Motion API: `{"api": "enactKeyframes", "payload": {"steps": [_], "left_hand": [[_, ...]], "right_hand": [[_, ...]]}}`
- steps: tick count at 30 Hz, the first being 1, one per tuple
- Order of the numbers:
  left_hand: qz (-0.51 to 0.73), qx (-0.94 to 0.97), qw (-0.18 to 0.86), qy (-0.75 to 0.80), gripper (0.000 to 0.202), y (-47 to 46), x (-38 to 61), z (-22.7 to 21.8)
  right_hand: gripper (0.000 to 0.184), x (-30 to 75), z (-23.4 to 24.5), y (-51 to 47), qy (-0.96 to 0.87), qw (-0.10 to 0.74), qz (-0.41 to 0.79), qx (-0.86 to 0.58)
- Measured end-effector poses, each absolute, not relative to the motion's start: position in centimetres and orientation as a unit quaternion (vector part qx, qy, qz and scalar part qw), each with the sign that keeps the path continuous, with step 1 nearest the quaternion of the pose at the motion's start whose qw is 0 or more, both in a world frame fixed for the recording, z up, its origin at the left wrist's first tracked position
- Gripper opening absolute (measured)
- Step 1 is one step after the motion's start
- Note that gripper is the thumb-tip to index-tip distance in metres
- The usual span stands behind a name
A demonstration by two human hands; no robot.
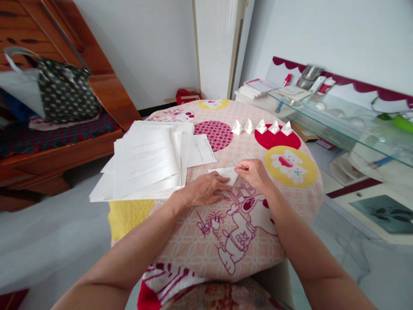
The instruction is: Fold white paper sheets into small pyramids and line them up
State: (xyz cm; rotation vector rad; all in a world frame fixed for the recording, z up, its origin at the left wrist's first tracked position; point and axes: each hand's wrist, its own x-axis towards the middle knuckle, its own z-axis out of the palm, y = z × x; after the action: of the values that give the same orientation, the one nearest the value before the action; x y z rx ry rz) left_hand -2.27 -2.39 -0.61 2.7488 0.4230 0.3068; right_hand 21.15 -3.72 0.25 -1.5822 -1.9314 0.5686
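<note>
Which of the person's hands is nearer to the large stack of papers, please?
Left. The left hand is just right of the stack of papers; the right hand is farther right, at the folded sheet's right end.

On the table (193,241), a stack of papers (145,159) lies at the left. Right of it, a folded paper (226,173) lies under the left hand (206,189), with the right hand (254,174) at its right end. Behind the hands, five folded pieces (261,127) stand in a row. Left of the table, a bench (108,101) bears a bag (66,88); right, there is a glass shelf (346,125).
</note>
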Motion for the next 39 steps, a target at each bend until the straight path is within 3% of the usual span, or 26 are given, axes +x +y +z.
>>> {"api": "enactKeyframes", "payload": {"steps": [4, 11, 26, 32, 35, 39], "left_hand": [[0.113, 0.967, 0.177, 0.147, 0.029, -2.5, -2.2, -0.5], [0.104, 0.967, 0.181, 0.145, 0.029, -2.5, -2.2, -0.2], [0.101, 0.972, 0.152, 0.149, 0.031, -2.4, -2.2, -0.6], [0.086, 0.972, 0.147, 0.161, 0.032, -2.5, -2.2, -0.5], [0.098, 0.97, 0.155, 0.16, 0.032, -2.6, -2.3, -0.4], [0.102, 0.967, 0.167, 0.16, 0.031, -2.9, -2.1, -0.2]], "right_hand": [[0.009, 20.7, 0.0, -4.4, -0.741, 0.193, 0.243, -0.595], [0.018, 20.2, 0.1, -4.6, -0.755, 0.161, 0.214, -0.599], [0.01, 22.1, -0.3, -2.9, -0.713, 0.172, 0.183, -0.655], [0.019, 22.7, -1.1, -2.4, -0.671, 0.205, 0.109, -0.704], [0.018, 22.8, -1.4, -2.7, -0.687, 0.252, 0.172, -0.66], [0.015, 22.4, -1.3, -3.2, -0.727, 0.232, 0.213, -0.61]]}}
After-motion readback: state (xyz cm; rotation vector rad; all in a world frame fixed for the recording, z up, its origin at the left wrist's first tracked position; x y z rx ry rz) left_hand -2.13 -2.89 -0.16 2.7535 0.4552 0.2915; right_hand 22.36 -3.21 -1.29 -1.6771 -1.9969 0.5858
